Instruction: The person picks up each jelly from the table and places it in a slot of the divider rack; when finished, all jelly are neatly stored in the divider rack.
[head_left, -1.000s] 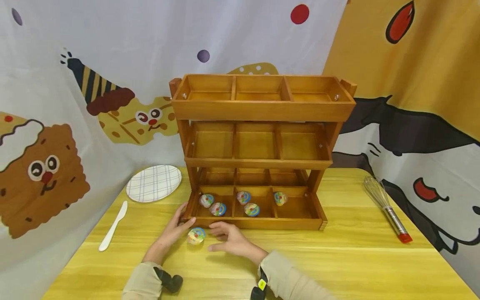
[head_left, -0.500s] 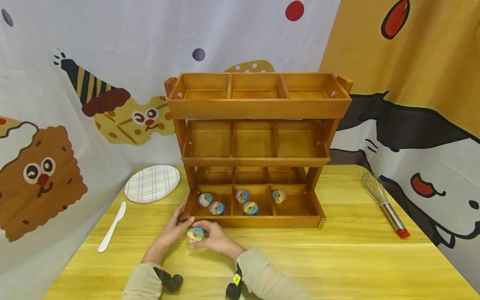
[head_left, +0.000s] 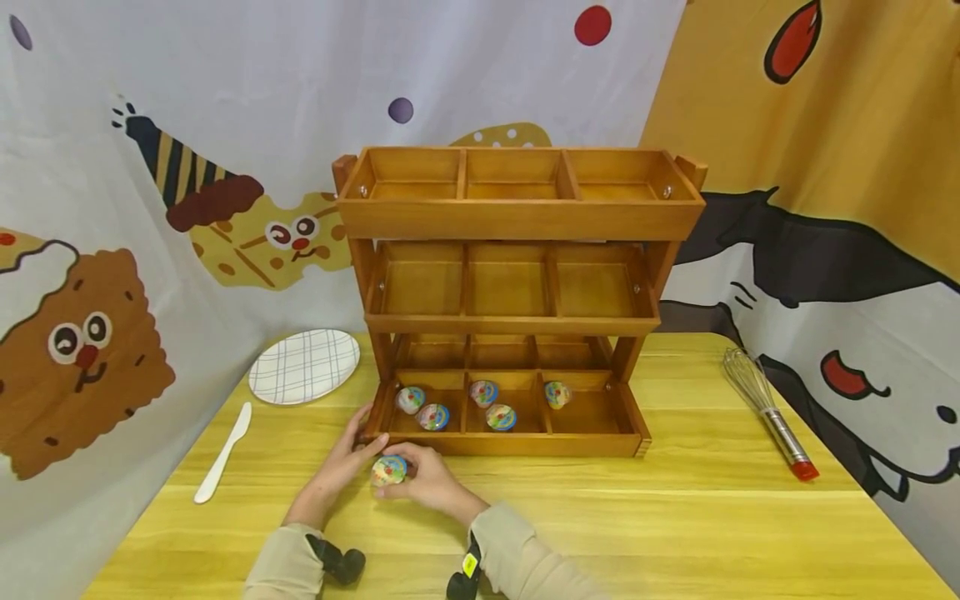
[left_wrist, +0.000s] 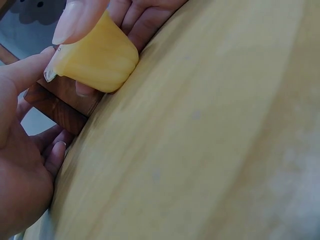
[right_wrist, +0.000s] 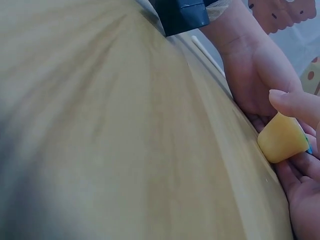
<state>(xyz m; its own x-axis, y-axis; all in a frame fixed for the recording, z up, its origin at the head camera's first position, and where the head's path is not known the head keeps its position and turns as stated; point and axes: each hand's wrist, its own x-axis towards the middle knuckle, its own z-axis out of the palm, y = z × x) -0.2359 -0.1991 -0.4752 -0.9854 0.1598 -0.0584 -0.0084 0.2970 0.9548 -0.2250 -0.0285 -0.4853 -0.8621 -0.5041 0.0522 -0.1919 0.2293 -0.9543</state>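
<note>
A small jelly cup [head_left: 389, 471] with a blue-edged printed lid is on the table before the left front corner of a three-tier wooden rack [head_left: 517, 446]. My right hand [head_left: 431, 481] pinches this cup between thumb and fingers. Its yellow body [left_wrist: 102, 57] shows in the left wrist view, close to the tabletop. My left hand [head_left: 343, 460] grips the rack's lower left corner, thumb at the front and fingers along the side. Several more jelly cups [head_left: 501, 417] lie in the bottom tier: two in the left compartment, two in the middle, one in the right.
A checked plate [head_left: 303, 367] and a white plastic knife [head_left: 223, 452] lie to the left on the wooden table [head_left: 675, 533]. A whisk [head_left: 772, 412] with a red end lies at the right. Printed cloth [head_left: 247, 75] hangs behind and at both sides.
My right hand has moved left to the loose jelly cup and taken hold of it. My left hand has stayed at the rack's corner. The view has shifted slightly.
</note>
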